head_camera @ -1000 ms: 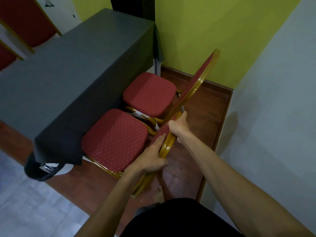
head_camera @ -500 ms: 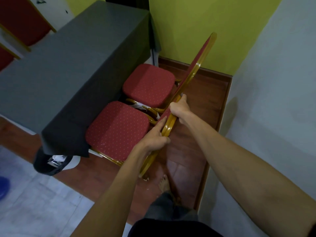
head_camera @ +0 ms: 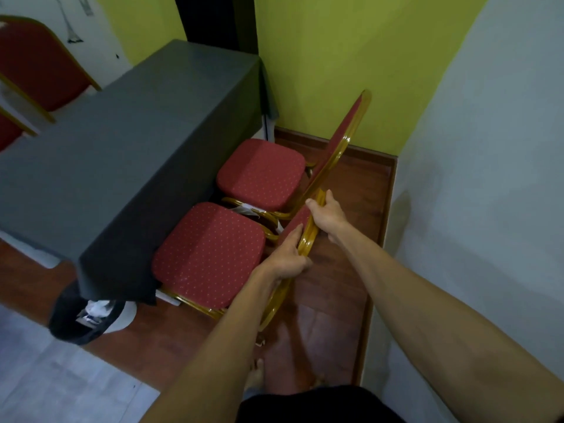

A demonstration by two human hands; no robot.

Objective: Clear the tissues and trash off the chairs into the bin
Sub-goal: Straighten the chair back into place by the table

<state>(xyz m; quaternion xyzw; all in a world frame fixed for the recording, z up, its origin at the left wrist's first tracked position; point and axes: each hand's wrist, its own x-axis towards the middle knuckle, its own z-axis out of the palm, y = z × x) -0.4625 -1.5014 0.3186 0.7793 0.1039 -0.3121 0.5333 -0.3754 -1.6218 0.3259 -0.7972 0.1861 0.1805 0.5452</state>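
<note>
The left hand (head_camera: pixel 285 262), low, and the right hand (head_camera: pixel 329 216), higher, both gripped the gold backrest frame of the near chair (head_camera: pixel 207 254). A white scrap (head_camera: pixel 247 209) lay between the two red seats, and the dark bin (head_camera: pixel 68 323) sat at the corner of the grey table (head_camera: pixel 122 154).

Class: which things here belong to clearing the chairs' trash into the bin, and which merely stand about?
Job: near red gold-framed chair; matching far chair; white paper scraps between them; black-bagged bin; left hand; right hand.
Idle: grey-clothed table; red chair upper left.
</note>
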